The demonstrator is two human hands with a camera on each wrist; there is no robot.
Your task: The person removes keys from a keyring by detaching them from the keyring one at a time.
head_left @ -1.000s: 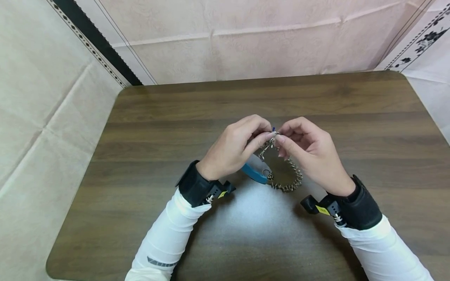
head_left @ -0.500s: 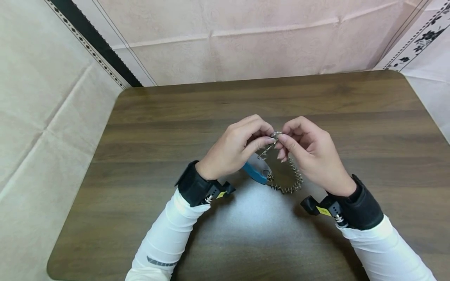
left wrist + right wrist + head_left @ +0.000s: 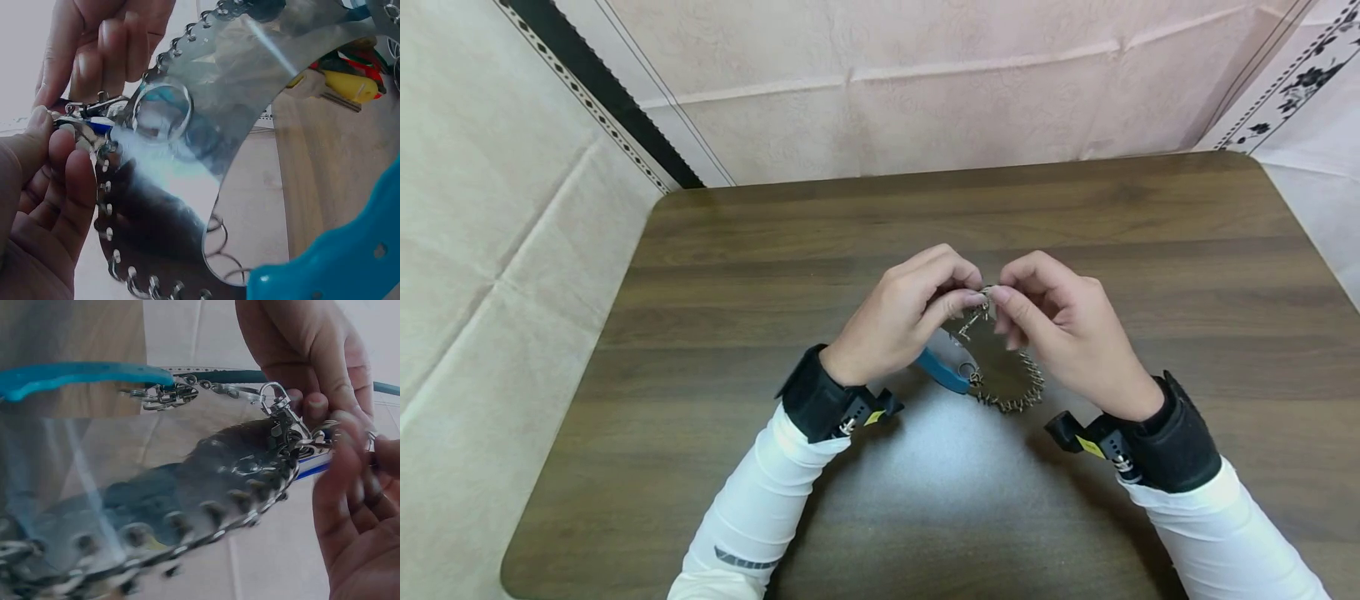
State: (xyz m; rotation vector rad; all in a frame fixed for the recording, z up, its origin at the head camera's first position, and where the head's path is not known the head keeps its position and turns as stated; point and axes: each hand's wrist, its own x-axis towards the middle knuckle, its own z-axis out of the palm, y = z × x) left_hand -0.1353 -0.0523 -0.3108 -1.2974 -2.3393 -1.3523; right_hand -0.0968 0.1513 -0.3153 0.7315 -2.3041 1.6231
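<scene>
Head view: left hand (image 3: 910, 308) and right hand (image 3: 1067, 325) pinch small metal fittings (image 3: 94, 112) at the far end of chain-edged clear plastic (image 3: 169, 181), over the table's (image 3: 775, 275) middle, yellow wrist labels (image 3: 1091, 447) unreadable.

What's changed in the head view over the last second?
The lower fingers of the right hand have shifted slightly nearer the person; a blue tip above the fingertips no longer shows there. It and the left hand still pinch small silver metal hardware, nothing let go. The curved turquoise strip and silver metal chain edging stayed put.
</scene>
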